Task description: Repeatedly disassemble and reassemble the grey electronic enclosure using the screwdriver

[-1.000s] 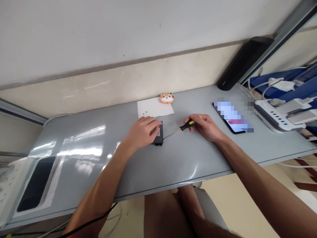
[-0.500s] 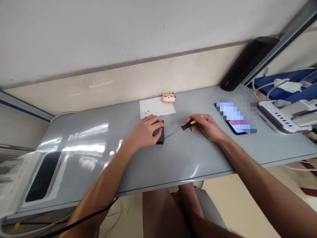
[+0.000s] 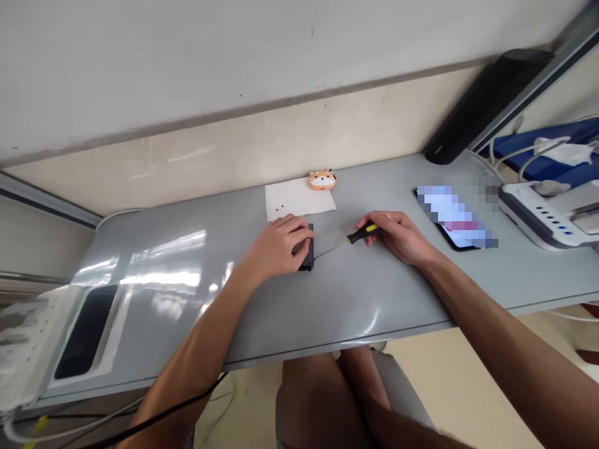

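Note:
Under the curled fingers of my left hand (image 3: 286,245) is a small black box-shaped device (image 3: 309,254), held against the grey desk and mostly hidden by the hand. My right hand (image 3: 397,237) grips a black and yellow screwdriver (image 3: 361,234) by its handle. The thin shaft points left, and its tip meets the device's right side near the front corner. Behind my left hand lies a sheet of white paper (image 3: 299,198) with a few tiny dark pieces, perhaps screws. An orange and white animal-face case (image 3: 322,180) sits on the paper's back edge.
To the right, a lit phone (image 3: 456,218) lies beside a white power strip (image 3: 547,215) with plugs. A black cylinder (image 3: 486,106) leans at the back right. Another phone (image 3: 87,330) and a white box-like unit (image 3: 42,343) are at the left end of the desk (image 3: 299,318).
The whole view has shifted slightly. Both hands, the screwdriver and the device keep nearly the same positions relative to each other.

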